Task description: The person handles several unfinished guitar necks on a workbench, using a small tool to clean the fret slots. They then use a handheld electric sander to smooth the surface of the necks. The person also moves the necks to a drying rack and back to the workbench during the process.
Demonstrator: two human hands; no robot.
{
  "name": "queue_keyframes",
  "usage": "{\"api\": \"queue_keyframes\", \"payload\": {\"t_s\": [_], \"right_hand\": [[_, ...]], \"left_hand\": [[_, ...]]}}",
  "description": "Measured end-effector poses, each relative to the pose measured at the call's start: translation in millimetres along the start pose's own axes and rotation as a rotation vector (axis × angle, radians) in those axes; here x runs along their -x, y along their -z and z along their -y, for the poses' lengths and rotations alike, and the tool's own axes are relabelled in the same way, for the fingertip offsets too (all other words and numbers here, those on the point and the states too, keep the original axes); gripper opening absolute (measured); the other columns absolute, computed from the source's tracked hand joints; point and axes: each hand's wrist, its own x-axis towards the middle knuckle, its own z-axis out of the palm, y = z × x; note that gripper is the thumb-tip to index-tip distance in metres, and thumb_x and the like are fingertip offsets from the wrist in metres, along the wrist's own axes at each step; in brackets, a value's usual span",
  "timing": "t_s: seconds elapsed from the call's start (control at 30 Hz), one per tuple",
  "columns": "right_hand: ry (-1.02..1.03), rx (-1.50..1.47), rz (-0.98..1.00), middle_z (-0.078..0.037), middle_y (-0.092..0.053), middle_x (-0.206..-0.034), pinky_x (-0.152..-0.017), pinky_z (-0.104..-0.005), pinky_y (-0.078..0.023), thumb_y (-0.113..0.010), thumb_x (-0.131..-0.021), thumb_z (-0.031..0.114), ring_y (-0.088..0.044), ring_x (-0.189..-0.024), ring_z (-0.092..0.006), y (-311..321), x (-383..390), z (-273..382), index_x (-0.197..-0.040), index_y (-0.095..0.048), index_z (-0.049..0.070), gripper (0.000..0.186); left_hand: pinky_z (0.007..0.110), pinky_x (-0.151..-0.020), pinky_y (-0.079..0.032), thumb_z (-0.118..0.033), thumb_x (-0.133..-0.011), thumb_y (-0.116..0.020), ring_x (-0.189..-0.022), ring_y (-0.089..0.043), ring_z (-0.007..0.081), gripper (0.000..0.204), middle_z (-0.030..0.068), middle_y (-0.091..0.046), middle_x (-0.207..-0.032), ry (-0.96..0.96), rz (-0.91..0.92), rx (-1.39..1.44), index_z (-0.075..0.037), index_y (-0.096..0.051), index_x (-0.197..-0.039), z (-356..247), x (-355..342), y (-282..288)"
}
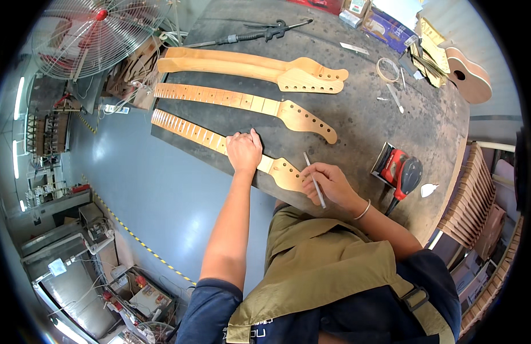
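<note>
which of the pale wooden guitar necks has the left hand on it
The pale wooden guitar neck nearest the person, lowest in the picture: the bare left hand lies across it, while no hand touches the other necks farther back.

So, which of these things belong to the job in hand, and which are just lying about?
In use, apparently: guitar neck under the left hand; thin stick in the right hand.

Just lying about, it seems: other necks; red-and-black sander; gun-shaped tool.
</note>
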Motion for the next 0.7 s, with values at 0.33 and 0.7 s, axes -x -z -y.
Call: {"api": "queue_keyframes", "payload": {"t_s": [0.33, 0.7], "right_hand": [[0.273, 1.223, -0.130, -0.015, -0.070, -0.089, -0.062, -0.0408, -0.052, -0.068, -0.099, 0.018, -0.070, -0.073, -0.0294, -17.4, 0.6, -1.1, -0.094, -0.069, 0.006, 0.014], [0.555, 1.443, -0.067, -0.009, -0.058, -0.086, -0.062, -0.0399, -0.055, -0.062, -0.093, 0.006, -0.065, -0.073, -0.0266, -29.0, -7.7, -23.9, -0.153, -0.050, 0.017, 0.062]], "left_hand": [[0.043, -0.084, -0.046, -0.023, -0.101, -0.057, -0.078, -0.068, 0.0302, 0.049, 0.0148, -0.072, -0.069, 0.003, 0.012, -0.032, -0.003, -0.071, -0.060, 0.4, 0.3, -0.1], [0.042, -0.083, -0.045, -0.023, -0.100, -0.059, -0.076, -0.066, 0.0293, 0.047, 0.0111, -0.072, -0.069, 0.020, -0.032, 0.013, -0.004, -0.071, -0.059, -0.8, 1.7, 0.7]]}}
